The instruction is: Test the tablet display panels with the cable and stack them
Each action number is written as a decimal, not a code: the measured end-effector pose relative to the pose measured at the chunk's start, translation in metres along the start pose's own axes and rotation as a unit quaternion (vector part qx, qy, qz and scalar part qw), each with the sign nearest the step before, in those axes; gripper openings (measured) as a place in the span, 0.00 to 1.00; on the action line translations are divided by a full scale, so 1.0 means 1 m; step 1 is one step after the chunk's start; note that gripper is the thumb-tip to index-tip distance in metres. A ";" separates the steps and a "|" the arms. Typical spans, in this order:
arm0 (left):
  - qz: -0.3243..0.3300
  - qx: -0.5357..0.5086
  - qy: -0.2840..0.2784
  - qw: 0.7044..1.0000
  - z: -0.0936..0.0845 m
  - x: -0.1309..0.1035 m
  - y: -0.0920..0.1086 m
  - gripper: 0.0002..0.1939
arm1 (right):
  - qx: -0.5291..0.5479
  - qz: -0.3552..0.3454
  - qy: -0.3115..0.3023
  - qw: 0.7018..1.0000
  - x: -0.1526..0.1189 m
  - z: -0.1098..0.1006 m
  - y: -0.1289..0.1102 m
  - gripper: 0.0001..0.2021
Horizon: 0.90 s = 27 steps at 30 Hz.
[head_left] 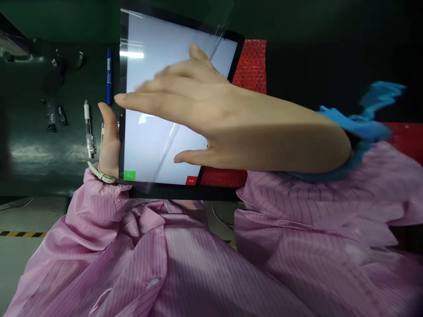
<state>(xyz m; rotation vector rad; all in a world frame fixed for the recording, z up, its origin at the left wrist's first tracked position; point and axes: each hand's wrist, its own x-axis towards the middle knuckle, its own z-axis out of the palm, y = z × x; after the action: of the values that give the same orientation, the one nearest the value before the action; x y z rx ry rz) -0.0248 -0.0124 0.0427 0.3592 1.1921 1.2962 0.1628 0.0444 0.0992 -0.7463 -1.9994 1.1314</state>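
Observation:
A large tablet (148,145) with a lit pale screen lies tilted in front of me, with a green button at its lower left and a red one at its lower right. My left hand (109,145) grips its left edge, thumb upright along the side and the other fingers hidden beneath. Above the screen, my right hand (194,101) is stretched flat with fingers extended, blurred at the tips and holding nothing. I cannot tell whether it touches the glass. What looks like a clear film (220,20) reaches past the top right of the tablet, its edge running diagonally over the screen.
Red bubble wrap (253,61) lies under the tablet's right side. Left on the dark green table (26,154) are a blue marker (109,77), a clear pen (88,130) and several small black pieces (52,116). Another red item (408,138) sits far right.

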 end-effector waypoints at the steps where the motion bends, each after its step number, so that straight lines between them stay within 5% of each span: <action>1: 0.013 0.004 -0.020 1.000 -0.004 0.002 -0.003 0.30 | -0.045 -0.021 -0.014 0.999 -0.003 0.003 0.002 0.21; 4: 0.022 0.020 -0.061 0.998 -0.017 0.010 -0.009 0.31 | -0.202 -0.062 -0.051 0.976 -0.010 0.003 0.001 0.14; 9: 0.008 0.025 -0.035 0.999 -0.027 0.017 -0.009 0.33 | -0.368 -0.068 -0.057 0.926 -0.011 -0.008 -0.009 0.07; 16: -0.001 -0.005 -0.067 0.998 -0.022 0.012 -0.002 0.43 | -0.247 -0.015 0.073 0.966 -0.020 0.003 0.013 0.08; 27: -0.044 -0.084 -0.021 0.995 -0.011 0.008 0.002 0.36 | -0.051 -0.020 0.244 0.968 -0.041 0.030 0.044 0.06</action>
<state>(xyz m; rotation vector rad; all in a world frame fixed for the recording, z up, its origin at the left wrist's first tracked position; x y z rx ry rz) -0.0361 -0.0093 0.0359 0.2075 1.0446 1.2955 0.1687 0.0192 0.0371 -0.9297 -1.6514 0.7332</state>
